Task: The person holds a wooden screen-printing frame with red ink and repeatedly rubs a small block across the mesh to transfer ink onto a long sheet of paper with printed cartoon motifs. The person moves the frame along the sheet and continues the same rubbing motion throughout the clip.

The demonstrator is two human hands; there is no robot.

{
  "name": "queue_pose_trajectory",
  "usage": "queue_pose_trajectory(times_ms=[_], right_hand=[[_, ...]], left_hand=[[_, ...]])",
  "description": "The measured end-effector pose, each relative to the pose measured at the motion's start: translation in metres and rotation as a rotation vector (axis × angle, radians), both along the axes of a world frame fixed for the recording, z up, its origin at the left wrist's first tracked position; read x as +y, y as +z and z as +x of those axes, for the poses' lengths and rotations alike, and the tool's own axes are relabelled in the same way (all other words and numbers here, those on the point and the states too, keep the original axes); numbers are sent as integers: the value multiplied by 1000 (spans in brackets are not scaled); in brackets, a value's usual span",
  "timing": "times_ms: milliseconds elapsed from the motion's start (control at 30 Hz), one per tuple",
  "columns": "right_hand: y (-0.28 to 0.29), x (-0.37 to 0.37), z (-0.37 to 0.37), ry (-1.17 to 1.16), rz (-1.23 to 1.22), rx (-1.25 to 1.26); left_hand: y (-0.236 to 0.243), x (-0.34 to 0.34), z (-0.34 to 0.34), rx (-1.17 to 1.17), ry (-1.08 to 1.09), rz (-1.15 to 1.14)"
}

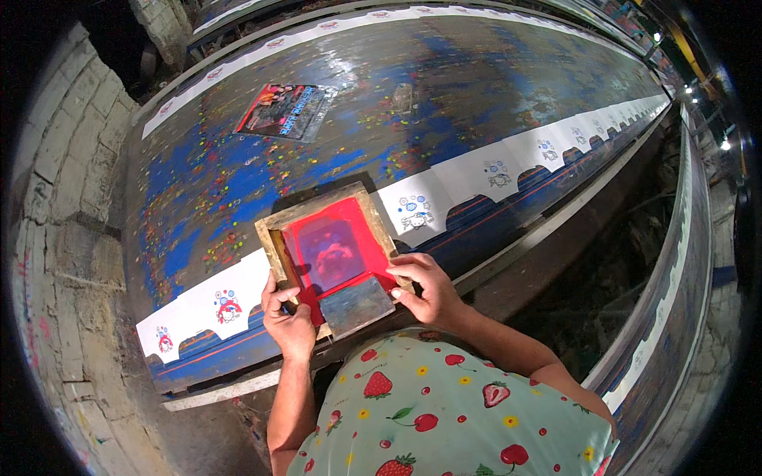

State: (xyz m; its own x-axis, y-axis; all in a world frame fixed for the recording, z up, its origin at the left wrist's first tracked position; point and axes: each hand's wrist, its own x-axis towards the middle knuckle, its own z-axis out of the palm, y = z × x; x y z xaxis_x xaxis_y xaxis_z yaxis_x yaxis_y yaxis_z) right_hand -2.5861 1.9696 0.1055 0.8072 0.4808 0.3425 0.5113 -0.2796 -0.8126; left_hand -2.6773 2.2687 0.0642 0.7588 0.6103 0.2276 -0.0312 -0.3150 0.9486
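Note:
A small wooden printing screen frame (313,211) with a red mesh lies on the near edge of a long paint-stained table (444,87), over a row of white fabric pieces. My left hand (287,317) grips the frame's near left corner. My right hand (421,287) rests on the frame's near right side, next to a grey squeegee blade (357,305) lying at the near end of the red mesh. White pieces (226,304) left of the frame carry red-and-blue prints; the white pieces (417,208) to the right show blue outlines only.
A dark printed sheet (287,111) lies flat farther up the table. A second row of white pieces (262,52) runs along the far edge. A rough stone wall (67,238) stands at the left. A dark gap (611,262) and another long table (679,301) lie to the right.

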Motion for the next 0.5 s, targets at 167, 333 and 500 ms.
queue_pose_trajectory(times_ms=[167,333,500], right_hand=[[-13,-67,29,-30,86,-1],[-17,-127,61,-29,136,-12],[-20,-164,84,45,123,4]], left_hand=[[-9,-70,37,-17,2,58],[-22,-128,73,-10,-49,-57],[-29,-155,91,-12,-27,-120]])
